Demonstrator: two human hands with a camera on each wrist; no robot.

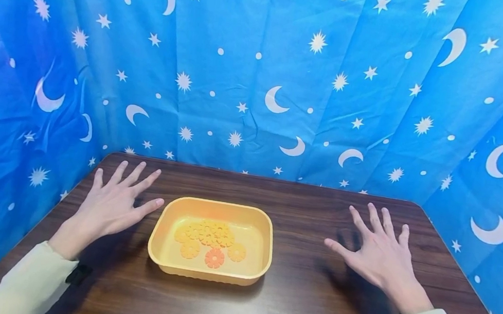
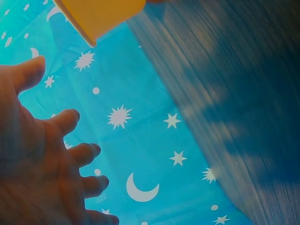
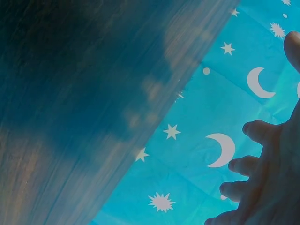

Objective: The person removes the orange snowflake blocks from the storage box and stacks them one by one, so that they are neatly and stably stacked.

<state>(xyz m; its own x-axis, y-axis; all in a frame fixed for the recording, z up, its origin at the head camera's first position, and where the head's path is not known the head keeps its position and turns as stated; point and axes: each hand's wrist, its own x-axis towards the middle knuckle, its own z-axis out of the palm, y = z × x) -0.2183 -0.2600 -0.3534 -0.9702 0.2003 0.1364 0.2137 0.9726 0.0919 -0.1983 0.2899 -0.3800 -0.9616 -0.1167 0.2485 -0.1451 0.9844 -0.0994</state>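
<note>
A yellow rectangular tub (image 1: 207, 276) stands on the table, left of the middle in the head view. Inside it lie several flat, notched plastic discs: a cluster of yellow ones (image 1: 208, 234) and one orange disc (image 1: 214, 258) near the front. My left hand (image 1: 113, 203) is held over the table to the left of the tub, fingers spread, thumb tip close to the tub's rim. Well to the tub's right, my right hand (image 1: 378, 249) hovers with its fingers spread too, casting a shadow on the wood. Neither hand holds anything. The left wrist view shows a corner of the tub (image 2: 105, 16).
The dark wooden table (image 1: 290, 306) has rounded far corners. Blue cloth (image 1: 247, 32) with white moons and stars hangs behind it and along both sides. Each pale sleeve (image 1: 28, 276) has a dark device at the cuff.
</note>
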